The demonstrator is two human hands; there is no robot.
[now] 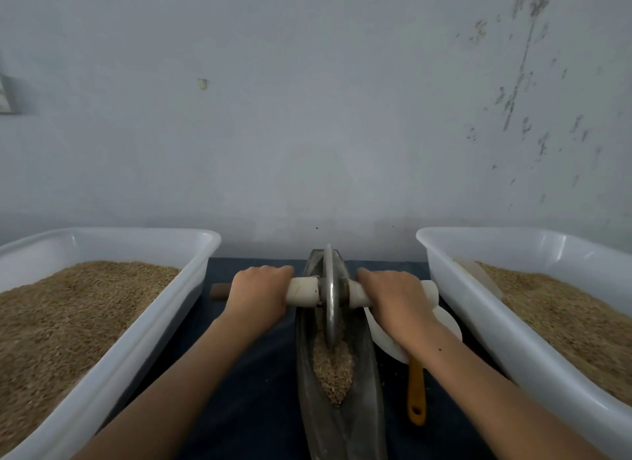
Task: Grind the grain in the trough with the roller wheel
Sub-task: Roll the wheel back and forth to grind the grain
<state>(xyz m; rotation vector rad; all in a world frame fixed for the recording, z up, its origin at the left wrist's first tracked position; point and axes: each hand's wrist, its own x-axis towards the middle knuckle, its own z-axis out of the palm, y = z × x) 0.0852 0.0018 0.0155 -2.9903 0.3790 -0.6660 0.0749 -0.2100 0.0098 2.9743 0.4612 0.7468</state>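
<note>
Two big white tubs (pixel 113 326) (pixel 513 322) of grain sit left and right of the trough (pixel 337 422). The wheel (pixel 331 298) stands up in the trough, on the grain (pixel 333 370). The left hand (pixel 258 293) and right hand (pixel 396 304) each wrap tight round the wheel's white handle (pixel 302 291). An orange scoop handle (pixel 416 396) lies right of the trough.

two bare forearms are seen reaching in from the lower edge, each ending in a bare hand: the left hand (pixel 259 295) and the right hand (pixel 396 302). no sleeve, glove, ring, watch or band is worn on any part that is shown. a small dark speck is seen on the right forearm, just behind the wrist. the fingers are mostly hidden from the camera, so only the backs of the hands and the knuckles are shown.
</note>
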